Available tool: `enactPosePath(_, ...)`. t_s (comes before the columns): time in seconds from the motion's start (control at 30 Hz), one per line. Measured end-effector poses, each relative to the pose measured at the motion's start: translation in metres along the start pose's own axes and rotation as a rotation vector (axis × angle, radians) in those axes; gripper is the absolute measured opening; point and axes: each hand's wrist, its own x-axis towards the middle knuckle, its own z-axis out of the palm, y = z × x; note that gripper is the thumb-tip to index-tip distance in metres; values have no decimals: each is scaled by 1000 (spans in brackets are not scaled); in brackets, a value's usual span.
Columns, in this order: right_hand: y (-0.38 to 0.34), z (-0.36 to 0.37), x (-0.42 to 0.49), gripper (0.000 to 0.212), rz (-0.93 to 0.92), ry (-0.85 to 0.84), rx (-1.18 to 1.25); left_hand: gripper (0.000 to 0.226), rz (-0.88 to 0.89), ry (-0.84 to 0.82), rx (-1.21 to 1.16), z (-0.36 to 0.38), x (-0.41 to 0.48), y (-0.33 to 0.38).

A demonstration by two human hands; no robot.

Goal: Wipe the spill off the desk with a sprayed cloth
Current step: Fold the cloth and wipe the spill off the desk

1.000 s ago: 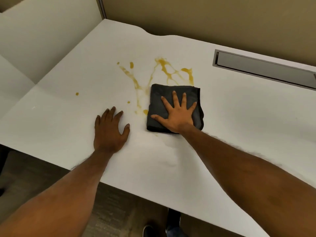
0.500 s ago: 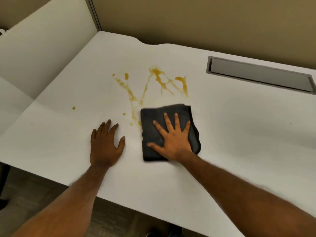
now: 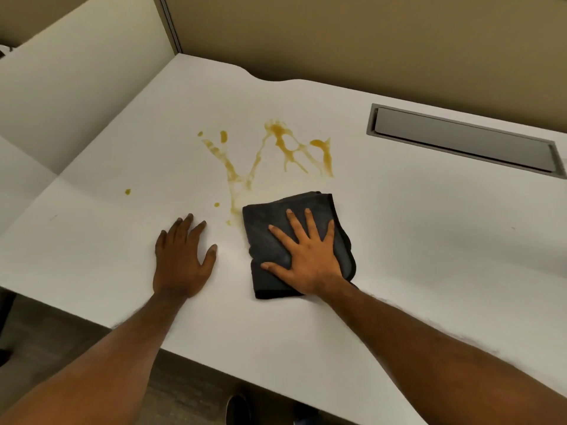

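A yellow-brown spill (image 3: 277,148) streaks across the middle of the white desk (image 3: 429,256), with small drops off to its left. A folded dark grey cloth (image 3: 267,240) lies just below the spill's near end. My right hand (image 3: 306,256) presses flat on the cloth, fingers spread. To the left of the cloth, my left hand (image 3: 182,259) rests palm down on the bare desk, holding nothing.
A grey cable tray lid (image 3: 463,141) is set into the desk at the back right. A beige partition wall (image 3: 368,41) runs behind the desk, and a white side panel (image 3: 76,87) stands at the left. Dark floor and shoes show below the desk's front edge.
My right hand has dragged the cloth toward me, off the spill's lower part. A faint wiped trail is left where the cloth passed. The left hand has stayed in place.
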Motion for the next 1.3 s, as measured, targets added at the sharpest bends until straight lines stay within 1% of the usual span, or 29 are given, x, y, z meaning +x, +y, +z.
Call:
enactPosePath(0.07,-2,-8,18,83,103,-14,16,67,-3,-7,4,0,-2,0)
enactPosePath(0.17,-25,-12,48,92,346,-33,45,66,-12,-3,-33,-2,-2,-1)
enactPosePath(0.2,-37,-9,50,95,363,-26,31,66,-19,-3,-48,-2,-2,-1)
enactPosePath(0.27,-58,0,41,96,281,-18,16,67,-28,-12,-62,-4,-3,1)
enactPosePath(0.33,-64,7,24,91,176,2,12,67,-18,-24,-60,-10,-4,2)
enactPosePath(0.4,-56,5,13,84,164,22,18,66,17,-43,-42,-16,0,-6)
enactPosePath(0.47,-41,3,8,82,273,36,18,64,92,-66,-21,-20,5,-21)
enactPosePath(0.57,-30,-2,18,84,477,78,18,63,160,-48,-23,-22,17,-52)
enactPosePath(0.63,-34,-5,32,90,584,87,56,64,178,-45,-9,-24,26,-66)
enactPosePath(0.7,-50,-6,47,98,662,51,85,65,209,-49,-2,-24,37,-70)
enactPosePath(0.73,-62,-5,52,101,658,30,78,66,219,-55,-4,-24,42,-70)
enactPosePath(0.77,-74,-2,54,101,615,12,60,67,227,-60,-9,-24,47,-69)
enactPosePath(0.83,-87,3,48,96,455,-19,24,69,243,-62,-29,-23,53,-69)
enactPosePath(0.9,-76,3,35,88,336,-15,8,69,245,-68,-60,-21,56,-70)
enactPosePath(0.93,-65,2,29,86,330,-2,5,68,245,-74,-67,-20,55,-72)
enactPosePath(0.97,-53,0,24,85,372,15,3,68,248,-78,-69,-19,54,-72)
enactPosePath(1.03,-39,-3,31,87,562,45,29,67,255,-77,-55,-16,53,-73)
enactPosePath(1.1,-50,-3,56,95,767,44,47,64,244,-72,-52,-14,55,-75)
enactPosePath(1.13,-65,-3,71,98,810,38,52,63,237,-67,-59,-14,56,-75)
enactPosePath(1.17,-84,-1,84,99,793,24,60,62,234,-60,-65,-14,56,-75)
enactPosePath(1.23,-119,5,98,95,623,-26,46,60,237,-51,-79,-15,56,-75)
enactPosePath(1.3,-130,10,94,86,459,-61,7,59,241,-53,-98,-15,54,-77)
